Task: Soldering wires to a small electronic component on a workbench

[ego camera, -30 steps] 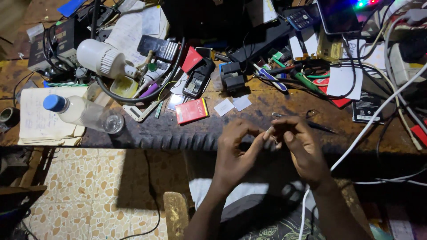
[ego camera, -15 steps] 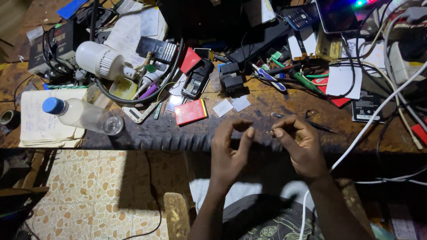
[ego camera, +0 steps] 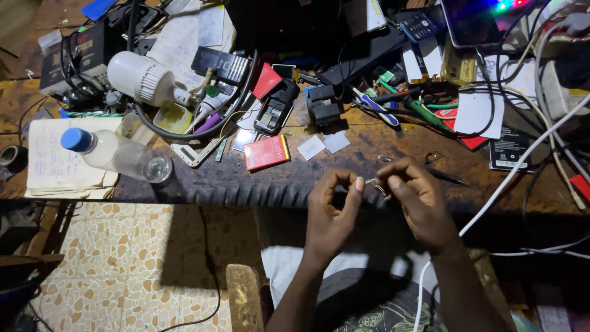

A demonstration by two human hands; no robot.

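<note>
Both hands pinch one small metal piece (ego camera: 372, 182) between them: left hand (ego camera: 332, 212) at its near end with thumb and forefinger, right hand (ego camera: 418, 200) closed on the other end. The piece is tiny, mostly hidden by fingertips; what it is cannot be made out. Its long axis runs roughly left to right, held above the front edge of the cluttered workbench (ego camera: 369, 147). A red battery (ego camera: 266, 152) lies well apart, up left.
</note>
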